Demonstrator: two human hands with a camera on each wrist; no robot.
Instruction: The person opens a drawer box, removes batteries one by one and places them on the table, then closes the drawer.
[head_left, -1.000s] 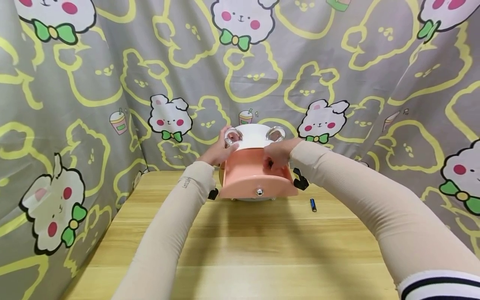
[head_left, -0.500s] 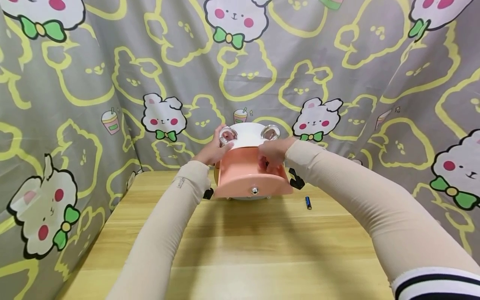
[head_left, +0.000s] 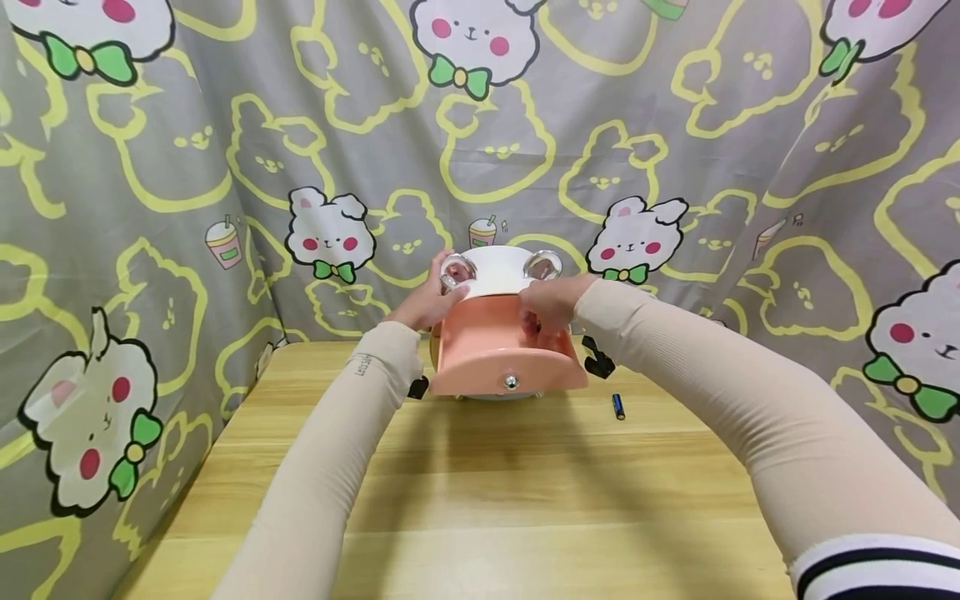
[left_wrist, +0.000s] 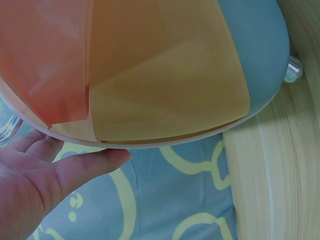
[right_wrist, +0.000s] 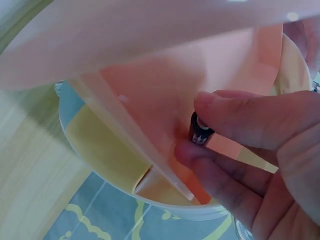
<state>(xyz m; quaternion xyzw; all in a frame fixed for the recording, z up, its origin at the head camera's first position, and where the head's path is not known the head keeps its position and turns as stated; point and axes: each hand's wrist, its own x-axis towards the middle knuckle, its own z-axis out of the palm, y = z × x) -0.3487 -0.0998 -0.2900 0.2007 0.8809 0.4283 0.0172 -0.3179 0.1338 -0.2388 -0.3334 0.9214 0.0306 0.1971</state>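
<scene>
A round desktop storage box [head_left: 498,268] with a white top and clear ear-like rings stands near the back of the table. Its pink drawer [head_left: 480,372], with a silver knob, is pulled out toward me. My left hand [head_left: 430,300] grips the box's upper left side, thumb in front by the clear ring and fingers round the back edge. Inside the drawer space, my right hand [head_left: 551,302] pinches a small dark battery [right_wrist: 201,131] between thumb and fingertips. In the right wrist view the battery's metal end lies under the thumb; the drawer's floor is partly hidden.
A blue battery [head_left: 618,406] lies on the wooden table [head_left: 480,500] right of the box. Behind and beside the table hangs a grey curtain [head_left: 405,150] with rabbit prints. Black mounts [head_left: 597,358] sit at both wrists.
The whole scene has shifted slightly left in the head view. Both hands keep their places at the box; the right fingers have moved only a little inside the drawer.
</scene>
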